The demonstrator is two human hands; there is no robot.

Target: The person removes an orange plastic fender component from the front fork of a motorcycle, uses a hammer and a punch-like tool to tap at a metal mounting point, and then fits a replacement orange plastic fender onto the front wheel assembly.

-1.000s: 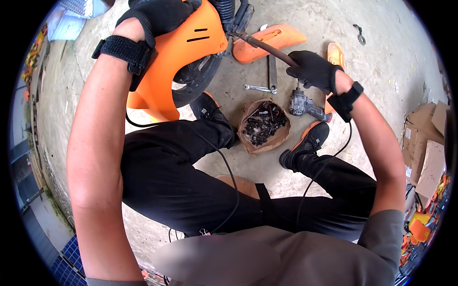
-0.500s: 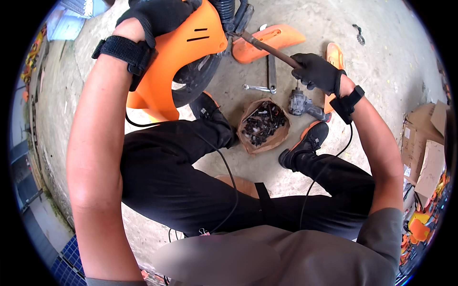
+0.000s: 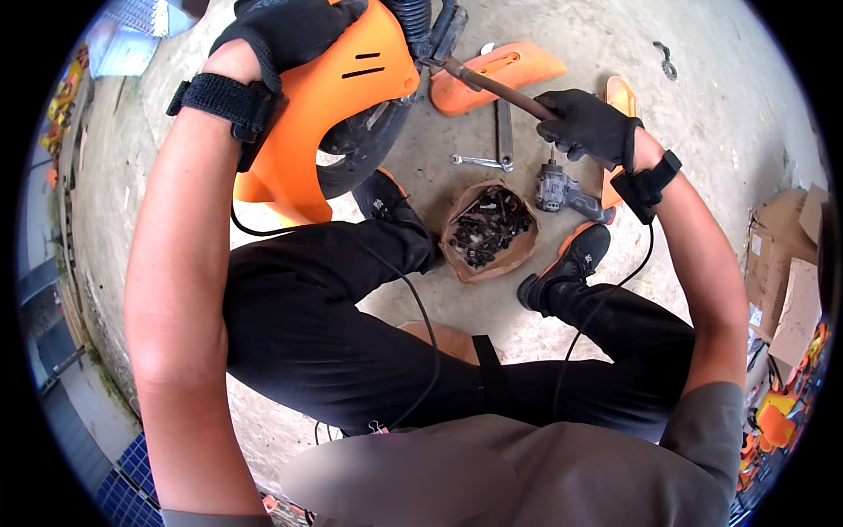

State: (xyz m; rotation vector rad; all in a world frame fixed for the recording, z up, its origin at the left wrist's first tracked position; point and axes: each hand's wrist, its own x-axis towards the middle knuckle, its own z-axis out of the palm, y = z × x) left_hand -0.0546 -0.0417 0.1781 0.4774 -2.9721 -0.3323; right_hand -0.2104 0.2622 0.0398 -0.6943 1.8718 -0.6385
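My left hand [image 3: 285,37], in a black glove, lies at the upper edge of an orange panel [image 3: 299,123]; its fingers are partly cut off, so their grip cannot be told. A black tyre [image 3: 356,167] curves below the panel, and a black ribbed spring-like part [image 3: 410,25] rises beside it. My gloved right hand [image 3: 584,126] is closed round the end of a rusty brown bar [image 3: 505,92]. The bar's far end meets dark metal parts near the panel. What the bar joins there is not clear.
Between my shoes stands a paper bag [image 3: 457,255] of dark small parts. Near it lie a cordless driver [image 3: 553,189], a silver spanner [image 3: 479,162], a long dark bar [image 3: 504,132] and orange covers [image 3: 500,79]. Cardboard boxes [image 3: 781,255] stand right. Cables [image 3: 428,325] run from my wrists.
The view has shifted slightly, and the floor things sit a little further right. Both hands keep their places on the panel and bar; no clear movement of the bar shows.
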